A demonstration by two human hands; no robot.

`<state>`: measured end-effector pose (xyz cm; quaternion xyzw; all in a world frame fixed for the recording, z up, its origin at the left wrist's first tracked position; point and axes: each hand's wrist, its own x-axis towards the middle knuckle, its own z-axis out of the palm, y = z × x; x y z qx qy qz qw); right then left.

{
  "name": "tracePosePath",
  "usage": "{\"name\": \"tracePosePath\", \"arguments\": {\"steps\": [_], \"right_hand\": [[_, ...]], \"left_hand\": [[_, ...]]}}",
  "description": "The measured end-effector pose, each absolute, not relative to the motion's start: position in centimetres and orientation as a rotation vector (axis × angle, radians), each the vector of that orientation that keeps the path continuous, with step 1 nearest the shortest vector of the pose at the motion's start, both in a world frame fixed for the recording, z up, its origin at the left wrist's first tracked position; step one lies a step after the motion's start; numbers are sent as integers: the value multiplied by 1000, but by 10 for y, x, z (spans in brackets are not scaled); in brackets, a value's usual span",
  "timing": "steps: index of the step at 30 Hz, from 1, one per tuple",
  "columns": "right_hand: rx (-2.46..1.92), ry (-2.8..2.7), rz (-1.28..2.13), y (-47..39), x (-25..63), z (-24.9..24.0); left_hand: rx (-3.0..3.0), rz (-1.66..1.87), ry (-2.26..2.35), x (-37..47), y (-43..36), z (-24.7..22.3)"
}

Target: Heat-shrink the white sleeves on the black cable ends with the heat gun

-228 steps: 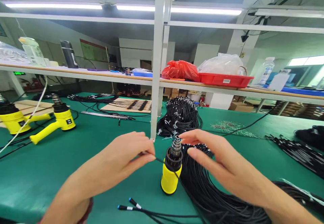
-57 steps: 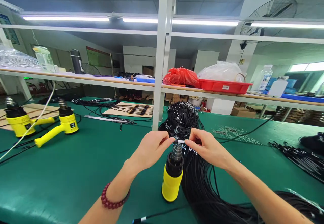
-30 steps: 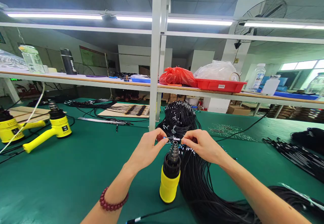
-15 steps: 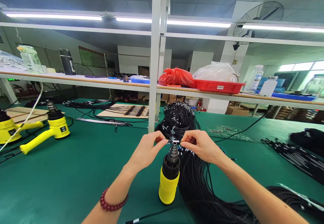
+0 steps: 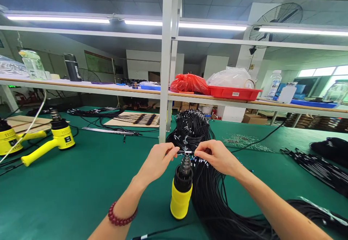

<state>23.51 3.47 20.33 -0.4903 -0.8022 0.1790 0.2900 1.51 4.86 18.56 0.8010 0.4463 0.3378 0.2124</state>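
A yellow heat gun stands upright on the green table, its metal nozzle pointing up. Just over that nozzle a thin black cable with a white sleeve is stretched level between my two hands. My left hand pinches the cable's left end between thumb and fingers. On the other side my right hand pinches it to the right of the white sleeve. Behind and right of the heat gun lies a thick bundle of black cables with many white-marked ends. The cable's tips are hidden in my fingers.
Two more yellow heat guns are at the left. A board with cables lies at the back. Loose clear strips and black cable bundles are on the right. A white shelf post rises behind my hands.
Both hands stay over the nozzle with the cable. My left fingers have shifted very slightly; the view has moved a little.
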Motion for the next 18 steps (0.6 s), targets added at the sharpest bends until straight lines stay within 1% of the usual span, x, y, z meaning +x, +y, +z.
{"name": "tracePosePath", "arguments": {"steps": [9, 18], "right_hand": [[-1308, -2076, 512, 37, 233, 201], [-1345, -2191, 497, 33, 232, 205]], "left_hand": [[2145, 1021, 1213, 18, 45, 188], [2298, 968, 1252, 15, 47, 186]]}}
